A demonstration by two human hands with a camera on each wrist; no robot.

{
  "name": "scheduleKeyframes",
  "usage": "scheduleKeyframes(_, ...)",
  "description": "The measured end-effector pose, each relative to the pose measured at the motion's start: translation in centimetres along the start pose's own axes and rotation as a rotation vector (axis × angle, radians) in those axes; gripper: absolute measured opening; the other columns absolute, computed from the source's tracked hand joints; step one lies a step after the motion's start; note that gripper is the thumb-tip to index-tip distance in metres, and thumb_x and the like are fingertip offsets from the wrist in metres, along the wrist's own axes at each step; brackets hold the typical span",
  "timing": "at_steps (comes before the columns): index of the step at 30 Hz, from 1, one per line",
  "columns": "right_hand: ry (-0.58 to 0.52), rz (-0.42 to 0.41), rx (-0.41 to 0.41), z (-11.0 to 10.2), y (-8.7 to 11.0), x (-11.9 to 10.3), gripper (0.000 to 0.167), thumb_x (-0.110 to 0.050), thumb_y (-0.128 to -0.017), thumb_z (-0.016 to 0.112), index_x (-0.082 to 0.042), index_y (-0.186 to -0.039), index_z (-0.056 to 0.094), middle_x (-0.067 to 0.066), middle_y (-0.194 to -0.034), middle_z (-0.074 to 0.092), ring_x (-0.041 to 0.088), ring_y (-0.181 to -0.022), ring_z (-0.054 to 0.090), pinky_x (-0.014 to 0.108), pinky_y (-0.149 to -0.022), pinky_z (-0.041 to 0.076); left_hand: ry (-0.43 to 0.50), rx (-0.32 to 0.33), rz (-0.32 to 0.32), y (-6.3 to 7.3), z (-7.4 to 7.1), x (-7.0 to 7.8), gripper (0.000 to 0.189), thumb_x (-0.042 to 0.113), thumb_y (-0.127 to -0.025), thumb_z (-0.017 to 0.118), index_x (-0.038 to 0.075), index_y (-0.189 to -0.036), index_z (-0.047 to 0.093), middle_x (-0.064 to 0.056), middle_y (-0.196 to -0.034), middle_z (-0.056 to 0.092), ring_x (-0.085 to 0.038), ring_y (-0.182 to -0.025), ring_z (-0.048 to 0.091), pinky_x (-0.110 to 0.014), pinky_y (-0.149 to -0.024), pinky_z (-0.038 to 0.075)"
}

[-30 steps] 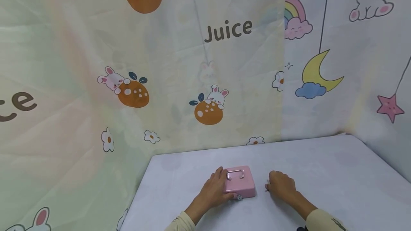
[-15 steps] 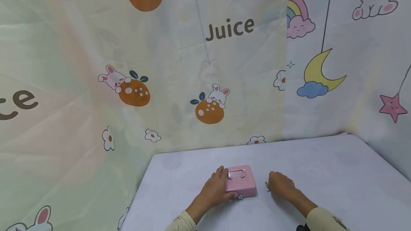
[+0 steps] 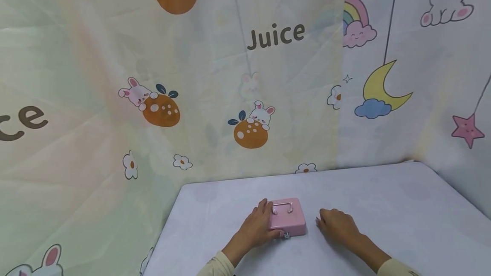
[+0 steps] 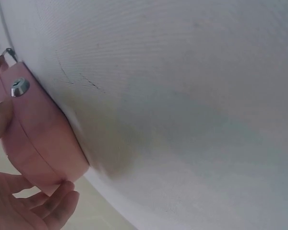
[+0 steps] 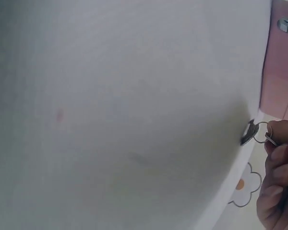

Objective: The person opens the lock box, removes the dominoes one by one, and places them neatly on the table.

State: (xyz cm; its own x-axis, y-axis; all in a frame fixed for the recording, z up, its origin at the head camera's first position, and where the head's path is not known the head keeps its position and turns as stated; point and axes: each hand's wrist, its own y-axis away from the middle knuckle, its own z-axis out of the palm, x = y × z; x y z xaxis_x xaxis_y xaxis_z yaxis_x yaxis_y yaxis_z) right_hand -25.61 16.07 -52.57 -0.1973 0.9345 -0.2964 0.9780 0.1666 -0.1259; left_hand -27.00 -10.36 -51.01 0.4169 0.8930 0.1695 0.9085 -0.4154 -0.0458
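A pink cash box [image 3: 293, 222] with a folding metal handle [image 3: 284, 208] on its lid rests on the table. My left hand [image 3: 255, 227] grips its left side, fingers over the edge and thumb along the front beside the silver lock [image 4: 19, 87]. The lid is down. To the right of the box, my right hand [image 3: 339, 227] is curled, pinching a small key [image 5: 270, 139] between thumb and forefinger. From that key hangs a thin ring [image 5: 262, 132] with a second key [image 5: 249, 133] on it. Both keys are apart from the lock.
The box and both hands are over a white-covered table [image 3: 383, 199]. Printed cloth hangs [image 3: 207, 118] behind it and along both sides, with rabbits, flowers and a moon on it.
My right hand has shifted slightly toward me, staying to the right of the box. The left hand and the box keep their place.
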Motion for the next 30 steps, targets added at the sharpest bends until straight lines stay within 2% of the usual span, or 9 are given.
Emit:
scheduleKeyframes(2, -0.007, -0.032, 0.049, -0.3, 0.2, -0.1, 0.026, -0.02, -0.089, 0.076, -0.013, -0.073, 0.057, -0.006, -0.057, 0.046, 0.01, -0.055, 0.041, 0.026, -0.049, 0.034, -0.002, -0.003, -0.002, -0.1, 0.0, 0.0, 0.094, 0.058, -0.083, 0.075, 0.009, -0.153, 0.036, -0.016, -0.155, 0.039, -0.033, -0.13, 0.054, -0.049, -0.098, 0.053)
scheduleKeyframes(5, -0.037, -0.061, 0.063, -1.0, 0.5, -0.5, 0.021, -0.014, -0.086, 0.077, -0.014, -0.075, 0.059, -0.007, -0.06, 0.051, 0.008, -0.057, 0.042, 0.024, -0.048, 0.036, 0.0, -0.003, -0.001, -0.1, -0.1, 0.1, 0.093, 0.057, -0.083, 0.075, 0.009, -0.152, 0.036, -0.016, -0.154, 0.039, -0.032, -0.129, 0.054, -0.049, -0.097, 0.054)
scheduleKeyframes(9, -0.092, -0.058, 0.014, -1.6, 1.3, -1.6, 0.016, -0.005, -0.084, 0.077, -0.012, -0.079, 0.064, -0.007, -0.065, 0.059, 0.008, -0.059, 0.045, 0.024, -0.052, 0.041, 0.004, 0.002, 0.005, 0.0, -0.3, 0.2, 0.092, 0.056, -0.083, 0.076, 0.008, -0.152, 0.037, -0.016, -0.154, 0.04, -0.032, -0.128, 0.055, -0.049, -0.096, 0.054)
scheduleKeyframes(12, -0.118, -0.051, -0.024, -1.8, 2.1, -2.7, 0.016, -0.002, -0.084, 0.076, -0.012, -0.079, 0.064, -0.007, -0.065, 0.059, 0.007, -0.059, 0.046, 0.024, -0.053, 0.042, 0.003, 0.001, 0.007, 0.1, -0.4, 0.2, 0.093, 0.056, -0.083, 0.076, 0.008, -0.152, 0.037, -0.016, -0.154, 0.04, -0.032, -0.129, 0.055, -0.049, -0.097, 0.054)
scheduleKeyframes(15, -0.155, -0.067, -0.065, -1.9, 2.8, -3.7, 0.018, -0.005, -0.086, 0.075, -0.013, -0.079, 0.06, -0.007, -0.064, 0.054, 0.006, -0.058, 0.044, 0.023, -0.052, 0.04, 0.001, 0.002, 0.008, 0.1, -0.3, 0.2, 0.093, 0.055, -0.083, 0.077, 0.007, -0.152, 0.037, -0.017, -0.154, 0.04, -0.033, -0.129, 0.054, -0.049, -0.097, 0.054)
scheduleKeyframes(20, -0.253, -0.139, -0.136, -1.4, 3.5, -4.9, 0.016, -0.013, -0.091, 0.072, -0.012, -0.084, 0.057, -0.007, -0.064, 0.048, 0.005, -0.056, 0.042, 0.022, -0.049, 0.035, 0.003, 0.005, 0.006, 0.1, -0.2, 0.1, 0.093, 0.055, -0.083, 0.076, 0.008, -0.153, 0.037, -0.017, -0.154, 0.04, -0.033, -0.129, 0.055, -0.048, -0.097, 0.054)
scheduleKeyframes(27, -0.323, -0.206, -0.175, 0.3, 3.5, -6.2, 0.026, -0.012, -0.091, 0.07, -0.015, -0.07, 0.055, -0.009, -0.057, 0.047, 0.003, -0.051, 0.039, 0.02, -0.046, 0.032, -0.025, 0.034, 0.04, 0.1, 0.0, -0.1, 0.092, 0.056, -0.083, 0.076, 0.007, -0.151, 0.038, -0.017, -0.152, 0.042, -0.034, -0.124, 0.059, -0.046, -0.093, 0.056)
scheduleKeyframes(30, -0.348, -0.207, -0.176, 0.9, 3.4, -6.7, 0.027, -0.01, -0.09, 0.07, -0.015, -0.068, 0.055, -0.009, -0.056, 0.046, 0.003, -0.051, 0.039, 0.02, -0.046, 0.032, -0.029, 0.044, 0.046, 0.0, 0.0, -0.1, 0.092, 0.056, -0.082, 0.076, 0.006, -0.15, 0.039, -0.018, -0.152, 0.042, -0.034, -0.122, 0.06, -0.046, -0.09, 0.057)
